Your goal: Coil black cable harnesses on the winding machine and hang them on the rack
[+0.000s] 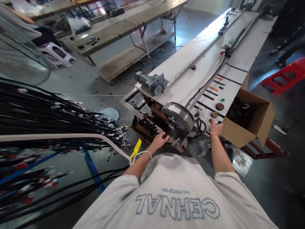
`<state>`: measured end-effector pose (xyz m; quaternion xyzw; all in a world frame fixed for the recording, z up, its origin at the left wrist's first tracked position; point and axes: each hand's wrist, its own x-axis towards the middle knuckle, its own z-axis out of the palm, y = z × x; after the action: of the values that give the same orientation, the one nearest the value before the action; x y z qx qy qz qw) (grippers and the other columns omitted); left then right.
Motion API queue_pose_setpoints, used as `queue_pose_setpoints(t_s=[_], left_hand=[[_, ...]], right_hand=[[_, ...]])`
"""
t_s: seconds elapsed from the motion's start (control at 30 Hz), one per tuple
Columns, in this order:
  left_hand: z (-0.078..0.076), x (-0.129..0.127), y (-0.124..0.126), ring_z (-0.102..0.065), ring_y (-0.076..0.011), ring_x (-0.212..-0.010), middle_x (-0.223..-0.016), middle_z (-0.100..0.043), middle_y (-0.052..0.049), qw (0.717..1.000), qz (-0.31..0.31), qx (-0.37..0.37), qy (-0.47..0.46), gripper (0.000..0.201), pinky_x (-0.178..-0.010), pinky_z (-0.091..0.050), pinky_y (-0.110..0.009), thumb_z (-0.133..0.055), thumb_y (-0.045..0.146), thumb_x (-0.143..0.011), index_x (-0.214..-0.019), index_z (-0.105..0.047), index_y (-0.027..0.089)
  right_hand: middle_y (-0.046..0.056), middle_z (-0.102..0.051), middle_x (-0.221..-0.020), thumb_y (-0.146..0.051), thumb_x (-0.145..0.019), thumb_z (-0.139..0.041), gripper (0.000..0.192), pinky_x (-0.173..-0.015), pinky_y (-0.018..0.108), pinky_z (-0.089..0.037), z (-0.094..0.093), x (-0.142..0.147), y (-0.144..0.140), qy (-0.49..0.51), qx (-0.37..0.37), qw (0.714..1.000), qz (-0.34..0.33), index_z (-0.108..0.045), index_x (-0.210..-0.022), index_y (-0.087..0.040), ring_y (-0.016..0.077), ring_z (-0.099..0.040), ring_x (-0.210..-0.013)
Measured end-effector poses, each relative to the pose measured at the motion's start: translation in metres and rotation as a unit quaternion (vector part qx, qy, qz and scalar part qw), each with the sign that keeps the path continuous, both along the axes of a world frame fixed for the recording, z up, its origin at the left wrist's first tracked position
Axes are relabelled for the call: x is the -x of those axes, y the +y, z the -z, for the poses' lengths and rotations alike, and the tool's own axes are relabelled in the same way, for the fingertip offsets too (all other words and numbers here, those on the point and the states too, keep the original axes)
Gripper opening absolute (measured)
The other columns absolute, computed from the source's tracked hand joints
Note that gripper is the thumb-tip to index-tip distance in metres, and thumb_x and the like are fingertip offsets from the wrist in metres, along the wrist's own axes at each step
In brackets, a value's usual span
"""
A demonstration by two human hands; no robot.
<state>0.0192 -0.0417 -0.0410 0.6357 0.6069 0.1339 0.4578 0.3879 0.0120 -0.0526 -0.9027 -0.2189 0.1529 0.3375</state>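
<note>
My left hand (160, 142) is at the near end of the long white bench (176, 79), its fingers closed over something dark that I cannot make out. Just above that hand is a round metal wheel (178, 116) with a pale label. My right hand (216, 128) is closed on the bench's near right corner. One of its digits reaches a small red button (210, 120). Close to that hand are a roll of tape (214, 114), black-handled scissors (200, 125) and a larger red button (219, 106). Black and orange tape strips mark the bench top.
A cardboard box (254, 122) of dark rolls stands to the right, near a red stool (286, 76). Bundles of black cables (47, 117) fill the left side, behind a pale bent tube (71, 136). A motor (151, 82) is mounted on the bench's left corner.
</note>
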Motion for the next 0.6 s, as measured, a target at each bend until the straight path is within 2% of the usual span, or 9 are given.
queue_pose_setpoints(t_s=[0.1,0.17,0.23,0.33,0.47,0.6], left_hand=[[0.014,0.018,-0.016,-0.063,-0.0205,-0.073,-0.073,-0.069,-0.005,0.998,0.033,0.034,0.038,0.024,-0.068,-0.044,-0.028,-0.059,0.040,-0.080,-0.074,-0.065,0.017],[0.019,0.030,-0.026,-0.063,-0.0203,-0.072,-0.073,-0.068,-0.005,0.995,0.031,0.049,0.077,0.021,-0.068,-0.044,-0.027,-0.061,0.038,-0.079,-0.076,-0.064,0.017],[0.017,0.039,-0.034,-0.062,-0.0203,-0.073,-0.074,-0.068,-0.004,0.994,0.031,0.050,0.088,0.023,-0.068,-0.043,-0.027,-0.060,0.039,-0.080,-0.079,-0.064,0.017],[0.008,0.045,-0.042,-0.060,-0.0192,-0.071,-0.073,-0.066,-0.005,0.997,0.038,0.022,0.057,0.030,-0.067,-0.042,-0.027,-0.053,0.045,-0.084,-0.077,-0.062,0.017],[-0.005,0.041,-0.046,-0.055,-0.0173,-0.065,-0.067,-0.062,-0.002,0.999,-0.035,-0.014,0.011,0.034,-0.063,-0.040,-0.026,-0.049,0.048,-0.083,-0.074,-0.060,0.017],[-0.013,0.026,-0.038,-0.054,-0.0167,-0.064,-0.064,-0.061,-0.001,0.994,-0.100,-0.049,-0.003,0.035,-0.061,-0.040,-0.026,-0.051,0.048,-0.083,-0.071,-0.061,0.016]], right_hand=[[0.026,-0.056,-0.132,-0.063,-0.077,-0.067,0.078,-0.103,0.050,-0.041,-0.002,0.000,0.001,0.002,0.002,1.000,0.004,-0.050,-0.131,-0.008,0.0394,-0.054,-0.121],[0.026,-0.057,-0.130,-0.060,-0.076,-0.069,0.077,-0.103,0.050,-0.041,-0.002,0.000,0.001,0.006,0.003,1.000,0.005,-0.050,-0.130,-0.008,0.0395,-0.055,-0.120],[0.026,-0.058,-0.129,-0.058,-0.076,-0.070,0.076,-0.104,0.048,-0.041,-0.002,-0.001,0.002,0.009,0.001,1.000,0.003,-0.051,-0.129,-0.008,0.0390,-0.055,-0.121],[0.026,-0.057,-0.130,-0.056,-0.077,-0.070,0.075,-0.105,0.046,-0.041,-0.002,-0.001,0.002,0.012,-0.006,1.000,-0.002,-0.050,-0.129,-0.007,0.0378,-0.054,-0.122],[0.026,-0.057,-0.130,-0.056,-0.077,-0.070,0.075,-0.105,0.047,-0.040,-0.002,-0.002,0.002,0.014,-0.010,1.000,0.000,-0.050,-0.129,-0.006,0.0377,-0.054,-0.122],[0.026,-0.058,-0.128,-0.055,-0.076,-0.071,0.072,-0.104,0.046,-0.040,0.000,-0.003,0.003,0.016,-0.018,1.000,0.000,-0.051,-0.126,-0.007,0.0376,-0.055,-0.120]])
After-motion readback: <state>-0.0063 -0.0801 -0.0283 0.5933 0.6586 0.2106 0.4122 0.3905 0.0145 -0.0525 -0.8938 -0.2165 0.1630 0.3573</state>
